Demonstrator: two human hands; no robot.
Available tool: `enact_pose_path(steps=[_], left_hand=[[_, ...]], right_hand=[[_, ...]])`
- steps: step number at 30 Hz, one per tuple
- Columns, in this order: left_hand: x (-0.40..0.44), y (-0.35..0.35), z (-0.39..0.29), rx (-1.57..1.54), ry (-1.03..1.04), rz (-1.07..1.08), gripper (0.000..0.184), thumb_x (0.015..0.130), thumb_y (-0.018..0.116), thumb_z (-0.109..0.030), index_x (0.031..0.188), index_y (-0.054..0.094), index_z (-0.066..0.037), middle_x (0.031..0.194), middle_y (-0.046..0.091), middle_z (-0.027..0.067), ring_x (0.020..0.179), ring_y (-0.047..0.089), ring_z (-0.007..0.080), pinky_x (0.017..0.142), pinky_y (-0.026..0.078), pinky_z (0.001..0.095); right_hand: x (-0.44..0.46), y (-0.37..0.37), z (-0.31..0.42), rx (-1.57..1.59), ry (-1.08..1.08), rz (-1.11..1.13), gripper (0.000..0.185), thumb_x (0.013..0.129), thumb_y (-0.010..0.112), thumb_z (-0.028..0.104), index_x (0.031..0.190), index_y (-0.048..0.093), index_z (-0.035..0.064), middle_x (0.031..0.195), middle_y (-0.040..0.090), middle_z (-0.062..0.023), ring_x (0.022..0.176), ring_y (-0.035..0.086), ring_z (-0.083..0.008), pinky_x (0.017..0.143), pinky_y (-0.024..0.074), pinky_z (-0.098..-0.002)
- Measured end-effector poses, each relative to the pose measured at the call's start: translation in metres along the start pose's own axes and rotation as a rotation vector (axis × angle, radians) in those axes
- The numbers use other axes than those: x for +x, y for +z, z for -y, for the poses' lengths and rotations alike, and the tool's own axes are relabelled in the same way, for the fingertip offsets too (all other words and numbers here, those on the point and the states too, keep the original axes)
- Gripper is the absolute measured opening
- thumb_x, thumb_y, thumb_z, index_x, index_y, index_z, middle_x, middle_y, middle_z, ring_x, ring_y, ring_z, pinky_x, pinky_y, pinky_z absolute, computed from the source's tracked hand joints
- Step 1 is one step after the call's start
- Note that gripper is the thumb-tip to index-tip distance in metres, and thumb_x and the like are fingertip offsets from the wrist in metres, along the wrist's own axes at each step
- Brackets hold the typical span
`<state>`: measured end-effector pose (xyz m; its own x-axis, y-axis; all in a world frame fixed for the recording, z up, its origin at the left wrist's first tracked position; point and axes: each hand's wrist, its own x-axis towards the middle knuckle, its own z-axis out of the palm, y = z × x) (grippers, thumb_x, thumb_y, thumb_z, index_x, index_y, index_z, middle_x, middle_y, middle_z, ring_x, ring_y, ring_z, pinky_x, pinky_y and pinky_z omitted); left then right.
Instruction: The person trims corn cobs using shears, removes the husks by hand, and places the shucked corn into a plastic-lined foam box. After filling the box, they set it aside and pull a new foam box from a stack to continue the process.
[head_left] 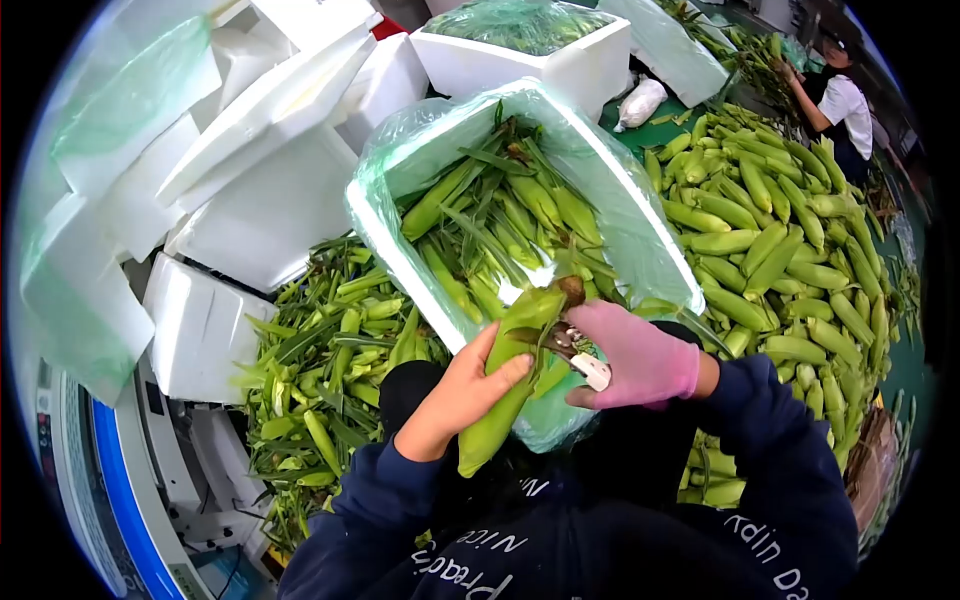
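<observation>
Green husk-wrapped corn ear (492, 422) lies in the bare left hand (460, 388), fingers round its middle; the pink-gloved right hand (640, 352) grips white-handled clippers (591, 371) against its husk. Trimming seems underway: smooth ears (765, 255) heap beyond the right hand, leafy ones (535, 200) fill the liner-covered white foam box (625, 200) ahead. Husk hides the blade tips.

One bare left hand (465, 395), one pink-gloved right hand (640, 350), one pair of shears (594, 374), one held corn ear (490, 428). Two filled polystyrene boxes (585, 78) toward twelve o'clock, one co-worker (850, 108) at two, one corn heap (775, 265) at three, ears beyond counting, one husk heap (325, 390) at eight.
</observation>
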<state>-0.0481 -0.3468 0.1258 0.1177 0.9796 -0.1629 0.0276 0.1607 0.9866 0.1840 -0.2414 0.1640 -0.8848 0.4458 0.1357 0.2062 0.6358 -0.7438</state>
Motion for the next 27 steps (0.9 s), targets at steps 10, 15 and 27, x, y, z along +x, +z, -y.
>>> enact_pose_path(steps=[10,15,27], left_hand=[[-0.097,-0.043,0.010,-0.293,0.069,-0.052,0.058,0.085,0.076,-0.037,0.121,0.052,0.002,0.098,0.065,0.0136,0.084,0.067,0.0232,0.076,0.055,0.0356],[-0.143,-0.079,-0.006,-0.568,0.606,-0.897,0.041,0.091,0.068,-0.039,0.111,0.054,-0.006,0.097,0.061,0.0070,0.088,0.063,0.0216,0.086,0.053,0.0406],[-0.126,-0.111,0.034,-1.361,0.789,-1.001,0.041,0.099,0.057,-0.043,0.112,0.056,-0.004,0.108,0.063,0.0094,0.107,0.059,0.0257,0.107,0.044,0.0435]], right_hand=[[0.051,0.057,0.050,0.864,0.485,0.217,0.036,0.087,0.071,0.014,0.116,0.058,-0.0028,0.080,0.062,-0.0041,0.065,0.060,-0.0126,0.061,0.0495,-0.0270],[0.051,0.107,0.072,1.038,0.178,0.254,0.062,0.084,0.072,0.010,0.138,0.043,-0.0003,0.104,0.059,-0.0044,0.092,0.056,-0.0114,0.081,0.0474,-0.0273],[0.074,0.174,0.110,-0.008,0.013,-0.280,0.081,0.066,0.083,0.025,0.133,0.044,-0.0007,0.108,0.056,-0.0163,0.102,0.054,-0.0368,0.094,0.0425,-0.0448]])
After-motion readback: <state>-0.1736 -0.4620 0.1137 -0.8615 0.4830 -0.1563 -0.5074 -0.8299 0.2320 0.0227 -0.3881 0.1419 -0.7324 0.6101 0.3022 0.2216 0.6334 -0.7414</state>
